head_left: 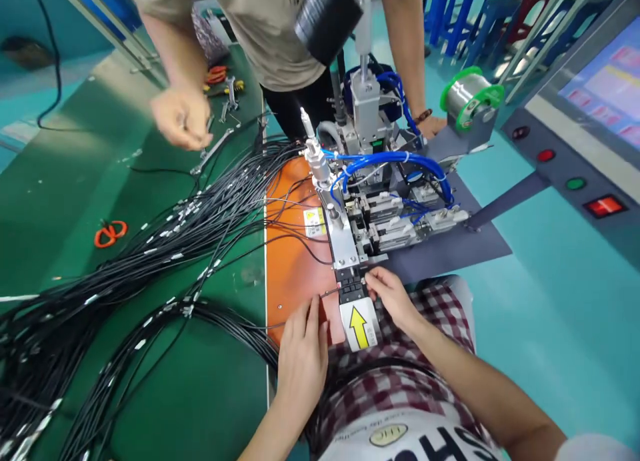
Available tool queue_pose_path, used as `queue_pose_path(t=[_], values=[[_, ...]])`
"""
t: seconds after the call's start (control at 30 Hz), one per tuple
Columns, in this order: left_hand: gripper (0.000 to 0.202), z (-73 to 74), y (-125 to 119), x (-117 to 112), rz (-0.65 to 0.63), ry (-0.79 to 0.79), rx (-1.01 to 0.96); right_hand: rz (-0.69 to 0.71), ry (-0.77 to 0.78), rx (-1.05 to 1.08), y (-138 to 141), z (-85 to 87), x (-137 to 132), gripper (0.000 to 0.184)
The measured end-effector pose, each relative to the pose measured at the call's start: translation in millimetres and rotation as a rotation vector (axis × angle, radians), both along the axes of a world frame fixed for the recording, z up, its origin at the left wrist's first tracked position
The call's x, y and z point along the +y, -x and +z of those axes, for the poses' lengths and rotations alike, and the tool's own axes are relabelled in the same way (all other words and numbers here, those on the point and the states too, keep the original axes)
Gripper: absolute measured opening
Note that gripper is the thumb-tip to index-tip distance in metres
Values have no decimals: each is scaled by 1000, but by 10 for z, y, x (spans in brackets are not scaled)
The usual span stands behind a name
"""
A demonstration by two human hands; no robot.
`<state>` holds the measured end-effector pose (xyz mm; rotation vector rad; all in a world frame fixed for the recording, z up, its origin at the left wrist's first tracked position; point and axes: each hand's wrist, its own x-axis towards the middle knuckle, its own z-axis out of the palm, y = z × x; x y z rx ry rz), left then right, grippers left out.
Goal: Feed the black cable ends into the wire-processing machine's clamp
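My right hand (393, 299) is closed in a pinch on the tip of a thin black cable (330, 292), at the right side of a small black fixture block (351, 284). The cable lies across the block. On its left side, my left hand (302, 344) rests over the orange plate (295, 274), its fingertips closed on the cable; the exact grip is partly hidden. Just below the block is a white label with a yellow arrow (359, 326) pointing at the machine. Directly above the block stands the machine's metal bracket (345, 244).
A large bundle of black cables (165, 227) covers the green table (200, 387). Orange-handled scissors (111, 234) and wrenches (213, 151) lie there. Opposite, a person's blurred hand (183, 117) hovers. A wire spool (470, 99) and a control panel (575, 154) stand right.
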<state>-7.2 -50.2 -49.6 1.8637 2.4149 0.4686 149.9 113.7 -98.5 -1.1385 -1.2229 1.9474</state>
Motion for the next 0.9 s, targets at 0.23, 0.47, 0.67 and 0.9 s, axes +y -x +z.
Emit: queue_pose_path(t=[0.23,0.47,0.67,0.9], values=[[53,-52,158,95,-75,60,132,17,-28,-10,-21,-75,20,35],[52,-115,228,104,-103,17,98,31,-39,-13,-41,-107,36,35],[55,-128,218,95,-113,9,63,21,-120,-78,-164,-9,25,32],[52,-146,234,114,-136,-17,73,7,-319,-203,-241,75,-82,31]])
